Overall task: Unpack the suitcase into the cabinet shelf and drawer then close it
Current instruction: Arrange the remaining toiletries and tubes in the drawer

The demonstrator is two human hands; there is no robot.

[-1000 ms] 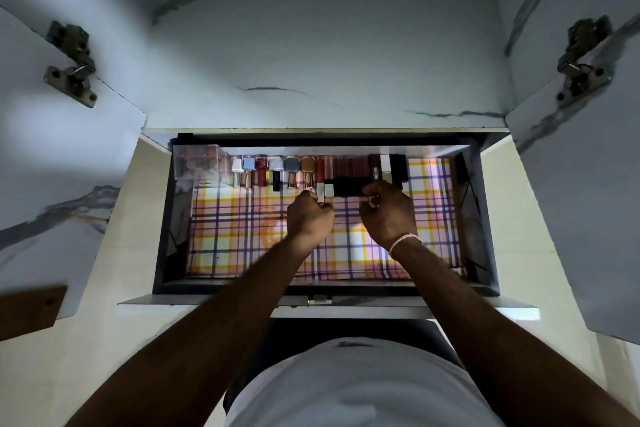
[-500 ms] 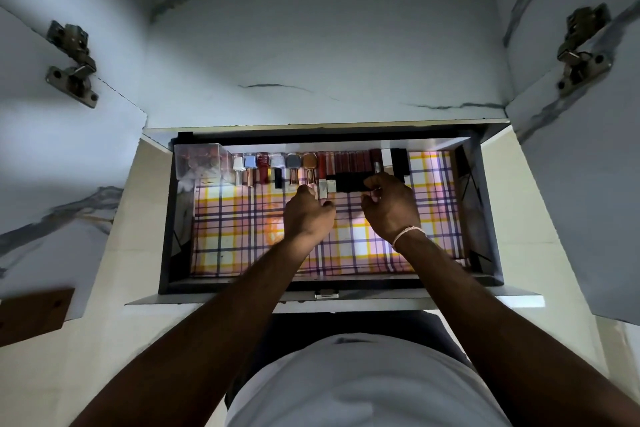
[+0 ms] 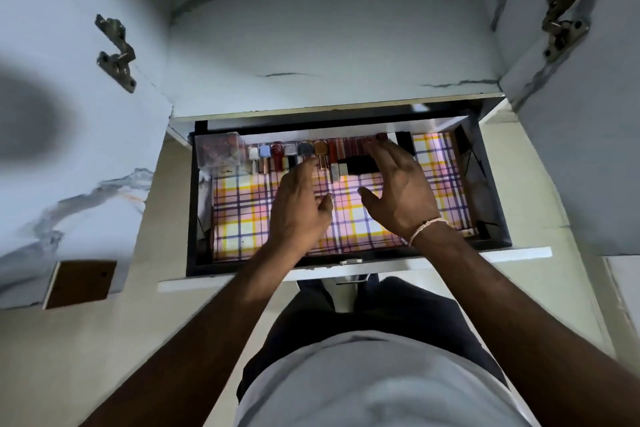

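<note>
Drawer [image 3: 346, 265]: pulled out below the cabinet shelf [image 3: 329, 45], both cabinet doors swung wide; everything else here is placed against this drawer.

Clear box [image 3: 218, 152]: back left corner of the drawer, holding small reddish items too blurred to name.

Nail polish bottles [image 3: 287, 156]: lined up along the drawer's back wall, just right of the clear box, caps toward the front.

Left hand [image 3: 298, 208]: over the checked liner [image 3: 242, 218] near the drawer's middle, fingers now loosened and reaching toward the bottles, holding nothing. A second ago it was a curled fist pinching something in the row.

Lipstick tubes [image 3: 349, 156]: continuing the back row right of the bottles, packed side by side; some are dark and hard to tell apart.

Right hand [image 3: 398, 191]: right of centre, fingers spread flat above the tubes, empty, where it was earlier closed around one.

Meaning: both hands have let go, so I'd judge this batch placed and straightened.

Suitcase: not in sight from here.

Left to do: probably fetching more, or pushing the drawer shut.
</note>
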